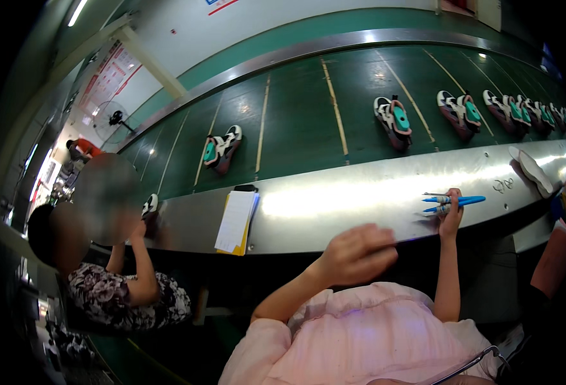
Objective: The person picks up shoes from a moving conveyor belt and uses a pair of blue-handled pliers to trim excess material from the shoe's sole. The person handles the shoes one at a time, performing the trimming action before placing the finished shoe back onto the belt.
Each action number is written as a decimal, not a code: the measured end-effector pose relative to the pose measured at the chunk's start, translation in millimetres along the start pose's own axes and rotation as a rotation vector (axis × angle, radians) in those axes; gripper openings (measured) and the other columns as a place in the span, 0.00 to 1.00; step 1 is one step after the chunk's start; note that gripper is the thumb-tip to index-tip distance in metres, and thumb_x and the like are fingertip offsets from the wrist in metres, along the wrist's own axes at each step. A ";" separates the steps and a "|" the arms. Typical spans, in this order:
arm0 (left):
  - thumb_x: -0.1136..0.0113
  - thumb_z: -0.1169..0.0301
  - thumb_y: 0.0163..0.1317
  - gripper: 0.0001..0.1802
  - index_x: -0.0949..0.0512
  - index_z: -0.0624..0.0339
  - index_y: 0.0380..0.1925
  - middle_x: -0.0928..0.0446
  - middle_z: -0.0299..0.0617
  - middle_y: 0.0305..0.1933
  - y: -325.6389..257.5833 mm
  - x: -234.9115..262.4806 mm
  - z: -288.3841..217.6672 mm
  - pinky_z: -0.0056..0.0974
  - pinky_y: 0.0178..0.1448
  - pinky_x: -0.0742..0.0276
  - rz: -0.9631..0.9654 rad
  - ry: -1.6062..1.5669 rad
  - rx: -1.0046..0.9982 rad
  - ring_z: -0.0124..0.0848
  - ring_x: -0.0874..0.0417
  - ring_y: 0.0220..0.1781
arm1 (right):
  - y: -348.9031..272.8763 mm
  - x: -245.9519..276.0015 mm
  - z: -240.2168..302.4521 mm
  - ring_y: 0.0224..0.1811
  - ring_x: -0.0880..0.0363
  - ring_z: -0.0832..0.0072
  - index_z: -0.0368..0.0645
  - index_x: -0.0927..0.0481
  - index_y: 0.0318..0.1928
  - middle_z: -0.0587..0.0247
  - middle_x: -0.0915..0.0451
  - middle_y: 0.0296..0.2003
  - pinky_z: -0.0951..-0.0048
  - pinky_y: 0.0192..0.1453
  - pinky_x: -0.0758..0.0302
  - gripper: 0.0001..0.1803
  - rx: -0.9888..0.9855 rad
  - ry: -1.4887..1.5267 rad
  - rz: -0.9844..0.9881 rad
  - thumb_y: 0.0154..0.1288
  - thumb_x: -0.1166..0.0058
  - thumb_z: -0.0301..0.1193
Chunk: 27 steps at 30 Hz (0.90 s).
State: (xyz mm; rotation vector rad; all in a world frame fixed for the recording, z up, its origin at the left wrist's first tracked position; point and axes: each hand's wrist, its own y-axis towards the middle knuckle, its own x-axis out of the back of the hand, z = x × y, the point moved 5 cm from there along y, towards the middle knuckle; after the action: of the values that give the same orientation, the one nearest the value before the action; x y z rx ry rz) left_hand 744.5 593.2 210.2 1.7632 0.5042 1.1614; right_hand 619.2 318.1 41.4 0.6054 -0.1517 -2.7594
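Item one: my right hand (451,215), reaching up to the steel ledge (360,199) that runs along the near side of the conveyor, fingers closed on two blue pens (455,203) that lie crosswise, tips pointing left, ends sticking out to the right. Item two: my left hand (358,251), raised above my lap and blurred, fingers loosely curled; I cannot tell whether it has hold of anything, and nothing shows in it. Item three: the green conveyor belt (296,122) beyond the ledge, marked with pale yellow lines, carrying pairs of sneakers in white, black, pink and teal: one pair (222,149) to the left, one pair (393,120) ahead of my right hand, more pairs (488,110) trailing off to the right. Item four: a clipboard with white and yellow papers (237,221), hung over the ledge, well left of the pens. Item five: a pale insole (534,170) lying on the ledge to the right. Item six: a co-worker in a patterned top (126,295) seated to my left, one arm lifted to the ledge. Item seven: my pink garment (360,333) below both forearms.
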 end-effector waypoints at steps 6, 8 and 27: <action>0.35 0.74 0.45 0.17 0.26 0.57 0.38 0.26 0.44 0.47 -183.0 11.5 37.4 0.41 0.49 0.26 0.215 0.311 0.561 0.42 0.24 0.47 | -2.3 -1.0 -0.4 0.14 0.46 0.92 0.51 0.34 0.29 0.78 0.39 0.17 0.87 0.14 0.51 0.11 0.008 0.016 0.020 0.66 0.57 0.40; 0.36 0.72 0.48 0.18 0.27 0.58 0.41 0.27 0.45 0.48 -234.0 34.2 10.5 0.41 0.50 0.27 0.213 0.388 0.729 0.43 0.25 0.48 | -3.3 -4.3 -0.1 0.14 0.45 0.92 0.51 0.33 0.29 0.78 0.39 0.17 0.87 0.14 0.51 0.10 -0.012 0.007 0.014 0.66 0.57 0.40; 0.43 0.61 0.57 0.17 0.30 0.58 0.40 0.32 0.44 0.46 -545.1 -17.0 -154.2 0.38 0.52 0.34 0.219 -0.273 2.429 0.38 0.29 0.46 | 2.2 7.1 -30.8 0.24 0.42 0.91 0.52 0.30 0.34 0.80 0.38 0.28 0.87 0.22 0.43 0.08 -0.175 0.047 -0.029 0.64 0.55 0.40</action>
State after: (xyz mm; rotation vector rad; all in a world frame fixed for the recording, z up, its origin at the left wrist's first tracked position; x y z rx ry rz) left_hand 681.9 915.7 -251.5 3.7373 2.0156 -0.3415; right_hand 626.8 312.6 11.1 0.6289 0.1086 -2.7459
